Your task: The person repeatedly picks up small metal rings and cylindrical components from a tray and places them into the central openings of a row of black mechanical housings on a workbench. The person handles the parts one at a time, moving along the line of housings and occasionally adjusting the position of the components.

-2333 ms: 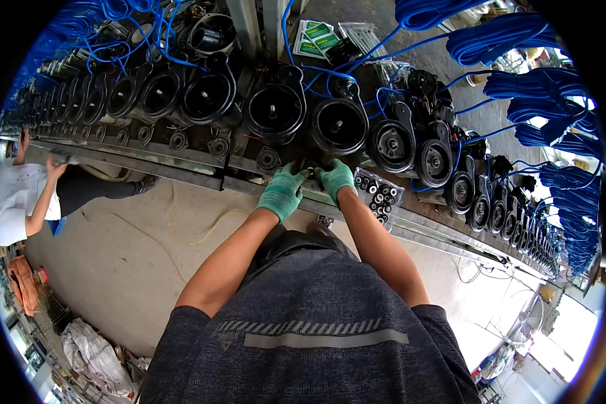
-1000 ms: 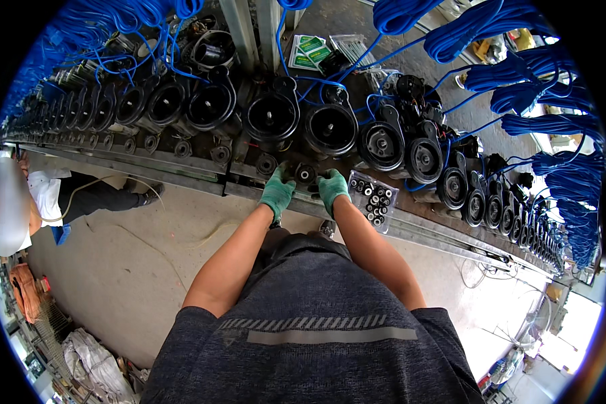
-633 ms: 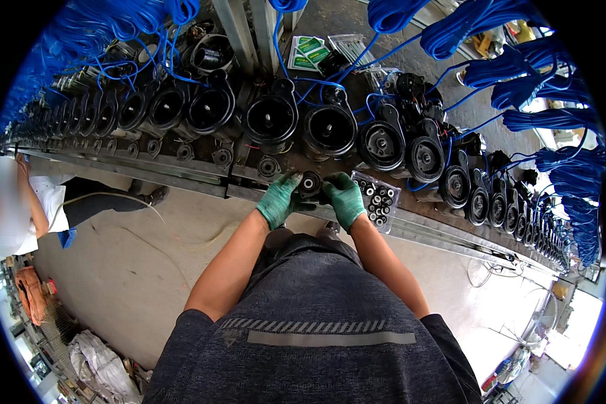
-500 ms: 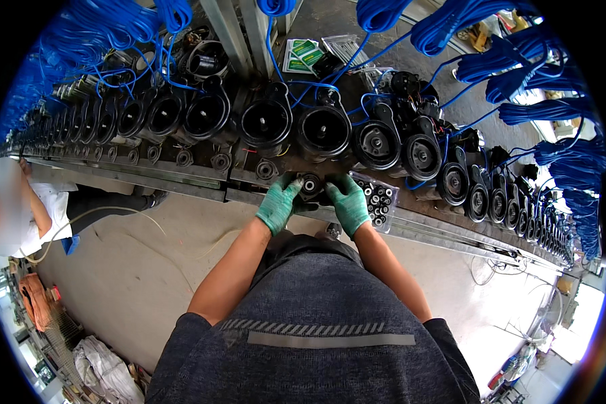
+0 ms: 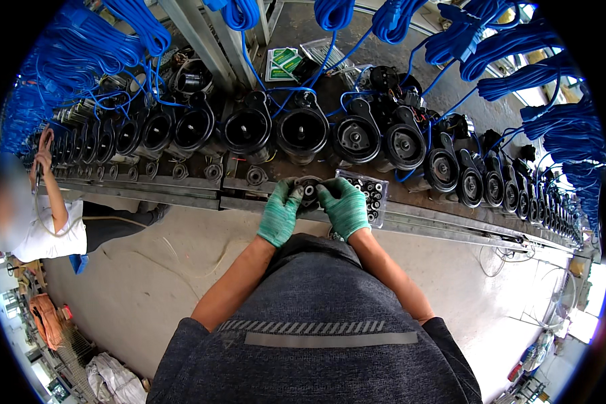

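Note:
Both my hands wear green knit gloves and meet at the near edge of the bench. My left hand [image 5: 281,212] grips the left side of a round dark motor end cap [image 5: 308,190], thumb against its rim. A pale ring, like a bearing, shows at the cap's centre. My right hand [image 5: 347,209] closes on the cap's right side, fingers curled and partly hidden. Right beside that hand lies a clear plastic tray [image 5: 382,214] of small bearings. Directly beyond stands an open black motor housing [image 5: 303,132] with a shaft upright in its middle.
More black housings [image 5: 247,131] line the bench both ways, several with covers [image 5: 356,139] fitted. Loose end caps [image 5: 256,175] lie along the front edge. Coiled blue cables [image 5: 333,13] hang overhead. A metal post [image 5: 202,34] rises behind. At left, another person [image 5: 47,222] works with raised hands.
My right hand has moved inward, its fingers now against the end cap. The view has shifted slightly, and the other person's hands are now raised at the bench.

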Action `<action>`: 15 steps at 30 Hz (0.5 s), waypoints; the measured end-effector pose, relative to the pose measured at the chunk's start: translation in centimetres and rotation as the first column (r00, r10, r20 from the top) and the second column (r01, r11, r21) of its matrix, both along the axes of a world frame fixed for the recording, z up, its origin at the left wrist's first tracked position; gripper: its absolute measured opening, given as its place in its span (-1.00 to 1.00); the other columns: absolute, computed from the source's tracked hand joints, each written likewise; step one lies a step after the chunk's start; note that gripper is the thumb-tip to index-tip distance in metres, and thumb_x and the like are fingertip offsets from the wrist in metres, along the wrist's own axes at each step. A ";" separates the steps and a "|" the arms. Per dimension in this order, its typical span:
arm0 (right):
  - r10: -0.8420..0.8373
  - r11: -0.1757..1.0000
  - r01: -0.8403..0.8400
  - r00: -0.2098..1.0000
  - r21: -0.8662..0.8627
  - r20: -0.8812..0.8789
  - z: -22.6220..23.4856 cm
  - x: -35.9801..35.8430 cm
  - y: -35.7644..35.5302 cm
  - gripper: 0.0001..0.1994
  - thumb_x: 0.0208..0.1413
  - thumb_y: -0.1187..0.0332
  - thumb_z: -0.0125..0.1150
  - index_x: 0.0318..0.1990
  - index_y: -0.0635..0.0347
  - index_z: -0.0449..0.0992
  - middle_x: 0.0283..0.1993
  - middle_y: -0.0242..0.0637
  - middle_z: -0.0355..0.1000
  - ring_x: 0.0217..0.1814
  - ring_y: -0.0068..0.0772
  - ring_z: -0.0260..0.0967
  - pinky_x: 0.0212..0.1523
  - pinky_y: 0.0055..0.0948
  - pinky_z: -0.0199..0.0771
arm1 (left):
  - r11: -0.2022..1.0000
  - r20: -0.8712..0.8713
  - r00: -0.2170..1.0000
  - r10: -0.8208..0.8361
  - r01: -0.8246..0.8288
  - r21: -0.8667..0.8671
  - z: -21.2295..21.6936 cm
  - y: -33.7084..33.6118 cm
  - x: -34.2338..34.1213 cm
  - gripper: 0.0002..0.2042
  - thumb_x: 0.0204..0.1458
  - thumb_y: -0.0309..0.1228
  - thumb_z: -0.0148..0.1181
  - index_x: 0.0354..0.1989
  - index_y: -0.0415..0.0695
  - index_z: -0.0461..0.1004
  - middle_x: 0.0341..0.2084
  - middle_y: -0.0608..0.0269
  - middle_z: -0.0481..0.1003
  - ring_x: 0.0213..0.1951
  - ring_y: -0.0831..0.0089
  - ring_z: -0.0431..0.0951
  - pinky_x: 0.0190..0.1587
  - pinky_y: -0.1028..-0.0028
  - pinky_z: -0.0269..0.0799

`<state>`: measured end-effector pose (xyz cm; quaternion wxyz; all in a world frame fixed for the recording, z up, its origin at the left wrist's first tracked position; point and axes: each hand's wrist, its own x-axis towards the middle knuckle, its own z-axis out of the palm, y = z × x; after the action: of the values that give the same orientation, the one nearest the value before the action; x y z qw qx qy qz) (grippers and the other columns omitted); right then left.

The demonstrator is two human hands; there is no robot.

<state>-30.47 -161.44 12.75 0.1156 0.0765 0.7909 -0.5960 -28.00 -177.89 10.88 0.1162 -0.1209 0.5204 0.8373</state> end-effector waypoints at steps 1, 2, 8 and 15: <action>-0.012 1.000 0.012 1.000 -0.026 0.003 0.1 0.1 0.1 -0.84 0.28 0.38 0.30 -0.11 0.29 0.62 -0.37 -0.31 0.61 -0.44 -0.60 0.46 -0.40 -0.53 0.50 | 1.000 -0.014 1.000 -0.008 0.008 -0.008 -0.1 0.2 0.0 -0.79 0.40 -0.39 0.05 0.13 -0.12 0.39 0.00 0.24 0.53 -0.03 0.43 0.62 0.03 0.36 0.71; -0.013 0.999 0.014 1.000 -0.051 0.024 0.0 0.2 0.3 -0.84 0.28 0.37 0.30 -0.11 0.29 0.62 -0.38 -0.31 0.61 -0.45 -0.60 0.45 -0.41 -0.53 0.49 | 1.000 -0.009 1.000 -0.006 0.006 -0.027 -0.2 0.3 0.1 -0.79 0.40 -0.39 0.05 0.13 -0.12 0.39 0.00 0.23 0.53 -0.03 0.42 0.62 0.02 0.36 0.71; -0.004 0.994 0.014 0.996 -0.107 0.094 0.7 0.4 1.3 -0.83 0.28 0.36 0.29 -0.13 0.30 0.61 -0.42 -0.33 0.57 -0.49 -0.60 0.43 -0.47 -0.54 0.46 | 1.000 0.001 1.000 -0.003 0.003 0.031 0.0 1.1 0.7 -0.77 0.41 -0.39 0.03 0.16 -0.14 0.37 0.03 0.18 0.52 0.02 0.34 0.61 0.05 0.27 0.70; 0.003 0.966 0.070 0.960 -0.249 0.281 3.6 0.7 1.5 -0.86 0.28 0.37 0.26 -0.18 0.28 0.60 -0.46 -0.37 0.50 -0.55 -0.58 0.40 -0.57 -0.54 0.39 | 0.967 0.033 0.999 0.020 -0.028 0.252 0.0 1.3 1.0 -0.69 0.42 -0.33 -0.04 0.23 -0.18 0.38 0.10 0.07 0.53 0.08 0.22 0.59 0.11 0.15 0.64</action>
<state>-29.74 -159.95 16.35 0.2249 0.1576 0.6817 -0.6782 -26.97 -176.59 10.93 0.1283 -0.1242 0.4065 0.8961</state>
